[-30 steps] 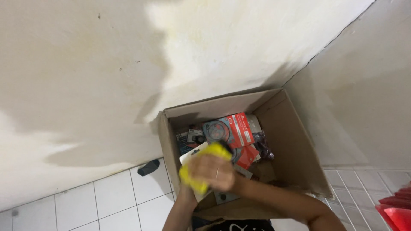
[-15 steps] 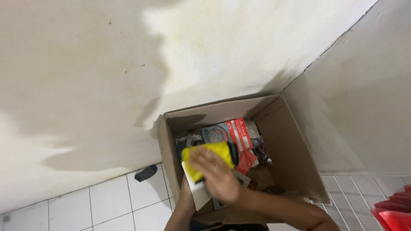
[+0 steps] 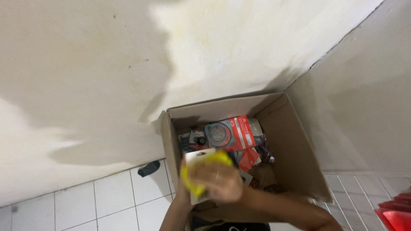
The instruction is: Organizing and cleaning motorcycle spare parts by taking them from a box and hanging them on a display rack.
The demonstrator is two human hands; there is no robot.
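Cardboard box point(image 3: 295, 162) on white tiled floor point(image 3: 107, 205), stained corner walls point(image 3: 128, 64).

Hands point(image 3: 214, 182) motion-blurred; yellow packet point(image 3: 201, 164) partly hidden

Open-topped cardboard box point(image 3: 299, 162) in wall corner, packets point(image 3: 231, 134) crowding its floor, walls close behind

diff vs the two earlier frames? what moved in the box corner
The right hand stays clamped on the yellow packet over the cardboard box; packet and hand are now motion-blurred and have turned a little, with a white card edge showing on top. The left hand is hidden behind them. Unchanged: the red package inside the box, the dark object on the tiled floor, and the stained wall.
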